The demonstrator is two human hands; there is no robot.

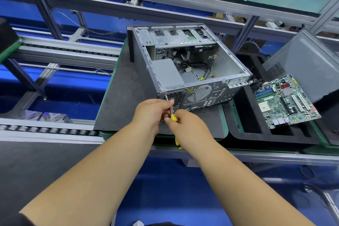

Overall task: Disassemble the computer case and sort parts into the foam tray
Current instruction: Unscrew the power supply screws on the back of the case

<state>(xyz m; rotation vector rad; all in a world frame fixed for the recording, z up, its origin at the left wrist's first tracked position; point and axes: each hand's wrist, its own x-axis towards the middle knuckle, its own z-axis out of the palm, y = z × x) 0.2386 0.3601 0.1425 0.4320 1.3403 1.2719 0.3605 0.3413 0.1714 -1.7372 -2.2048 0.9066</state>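
Case sits mid-frame, just above both hands. Screwdriver shaft runs up-left to a screw at the case's lower-left rear corner. Left hand pinches the shaft, nearer the case; right hand grips the handle.

No text, brand or number could be read anywhere. On the back panel of the computer case, near the round fan grille, there was a small yellow warning sticker, but its symbol was too small to tell. The motherboard carried printing too blurred to read.
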